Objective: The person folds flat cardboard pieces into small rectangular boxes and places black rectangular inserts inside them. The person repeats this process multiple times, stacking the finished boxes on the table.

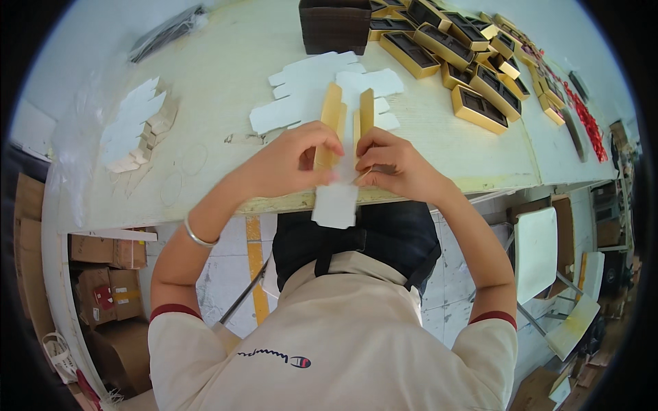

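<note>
A partly folded gold-and-white cardboard box blank (334,207) lies at the table's near edge, its white end flap sticking out toward me. Its two gold long sides stand up with a white strip between them. My left hand (293,156) has its fingers closed round the left gold side. On the other side, my right hand (404,164) pinches the right gold side near its close end. The fingertips are slightly blurred. Just beyond the hands, flat white cardboard blanks (295,96) lie overlapping on the table.
A dark brown box (333,27) stands at the far middle. Gold boxes with dark inserts (480,109) are heaped at the far right, beside red strips (586,123). Stacked white pieces (137,123) sit at left near clear plastic (86,137). A white chair (537,253) stands right.
</note>
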### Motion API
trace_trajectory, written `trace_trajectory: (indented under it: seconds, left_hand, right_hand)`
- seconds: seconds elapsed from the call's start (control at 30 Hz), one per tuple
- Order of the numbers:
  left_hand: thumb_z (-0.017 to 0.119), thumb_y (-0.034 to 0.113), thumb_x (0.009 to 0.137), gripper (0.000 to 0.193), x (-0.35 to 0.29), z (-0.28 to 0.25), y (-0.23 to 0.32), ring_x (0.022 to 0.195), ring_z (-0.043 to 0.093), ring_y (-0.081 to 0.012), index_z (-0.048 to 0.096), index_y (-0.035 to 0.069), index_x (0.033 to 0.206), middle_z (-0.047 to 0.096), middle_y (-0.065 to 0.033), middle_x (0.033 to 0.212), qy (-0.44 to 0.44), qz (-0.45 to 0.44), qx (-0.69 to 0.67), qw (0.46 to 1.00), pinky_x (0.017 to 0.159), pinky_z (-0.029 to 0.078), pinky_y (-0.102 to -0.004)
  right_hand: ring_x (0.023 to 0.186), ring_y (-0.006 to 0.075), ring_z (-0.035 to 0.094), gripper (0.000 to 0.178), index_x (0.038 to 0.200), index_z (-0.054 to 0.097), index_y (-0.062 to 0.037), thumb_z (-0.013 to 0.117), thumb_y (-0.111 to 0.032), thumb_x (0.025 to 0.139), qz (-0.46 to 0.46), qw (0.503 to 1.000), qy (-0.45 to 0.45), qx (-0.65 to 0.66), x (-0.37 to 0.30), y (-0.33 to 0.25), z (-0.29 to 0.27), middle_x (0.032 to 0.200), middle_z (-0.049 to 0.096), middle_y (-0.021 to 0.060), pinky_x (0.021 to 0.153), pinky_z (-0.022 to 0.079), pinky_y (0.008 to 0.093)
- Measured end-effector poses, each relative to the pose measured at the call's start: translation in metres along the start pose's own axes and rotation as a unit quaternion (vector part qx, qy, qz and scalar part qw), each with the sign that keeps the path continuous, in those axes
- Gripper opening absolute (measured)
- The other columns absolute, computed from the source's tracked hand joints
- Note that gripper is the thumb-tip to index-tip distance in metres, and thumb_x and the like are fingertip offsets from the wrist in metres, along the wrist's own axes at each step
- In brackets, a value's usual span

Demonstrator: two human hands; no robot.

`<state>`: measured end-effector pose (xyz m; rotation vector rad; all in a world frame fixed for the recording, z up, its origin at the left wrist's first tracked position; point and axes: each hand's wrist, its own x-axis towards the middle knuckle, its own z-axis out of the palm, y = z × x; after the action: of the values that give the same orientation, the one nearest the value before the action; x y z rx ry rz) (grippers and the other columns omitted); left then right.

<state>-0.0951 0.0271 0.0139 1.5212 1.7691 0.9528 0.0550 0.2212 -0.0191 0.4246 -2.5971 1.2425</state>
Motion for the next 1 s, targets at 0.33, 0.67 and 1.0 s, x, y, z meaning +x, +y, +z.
trace_trajectory:
  seconds: [0.33,0.67,1.0]
  left_hand:
    - [0.075,0.005,0.073,0.030,0.007,0.027,0.002,0.063,0.057,-0.0136,0.060,0.003,0.099,0.061,-0.0051,0.075,0.106,0.058,0.130,0.984,0.059,0.047,-0.0262]
    - [0.069,0.006,0.078,0.009,0.008,0.044,-0.010,0.061,0.056,-0.0237,0.063,0.002,0.084,0.060,-0.0095,0.076,0.197,0.168,0.209,0.943,0.056,0.045,-0.0301]
    - [0.067,0.018,0.082,0.019,0.007,0.025,0.000,0.061,0.056,-0.0184,0.066,-0.001,0.084,0.059,-0.0111,0.067,0.097,0.044,0.094,0.990,0.058,0.044,-0.0292]
  right_hand:
    - [0.069,0.0214,0.050,0.019,0.088,0.050,-0.0007,0.066,0.002,0.079,0.069,0.997,0.016,-0.009,0.009,-0.017,0.007,0.084,0.049,0.0093,0.063,0.044,0.0301]
    - [0.094,0.0307,0.059,0.059,0.125,0.043,-0.0066,0.070,0.002,0.073,0.176,0.979,-0.031,0.096,0.012,-0.033,0.001,0.115,0.052,0.0164,0.074,0.048,0.0349]
    - [0.091,0.0272,0.057,0.061,0.129,0.046,-0.0087,0.071,-0.003,0.074,-0.089,0.963,0.115,-0.228,-0.025,-0.031,0.030,0.107,0.057,0.0143,0.076,0.047,0.0358]
